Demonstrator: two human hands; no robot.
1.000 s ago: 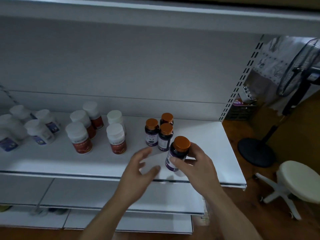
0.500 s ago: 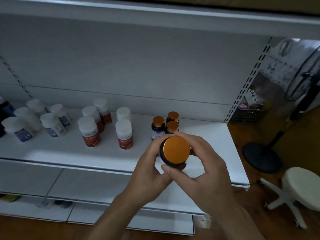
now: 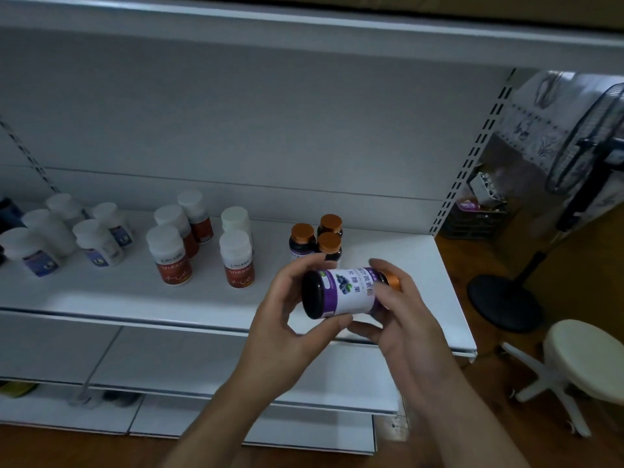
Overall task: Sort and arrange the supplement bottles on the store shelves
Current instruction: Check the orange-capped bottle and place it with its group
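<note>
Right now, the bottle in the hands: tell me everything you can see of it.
The bottle is dark and glossy, with a purple-and-white label showing berries and Chinese print, and a copper-orange cap screwed on. It lies on its side in the air, base to the left, cap to the right, in front of the shelf and clear of it. The left hand grips the base end, the right hand the cap end.

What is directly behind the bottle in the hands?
Three orange-capped bottles stand on the shelf; the held bottle and left hand cover their lower parts.
</note>
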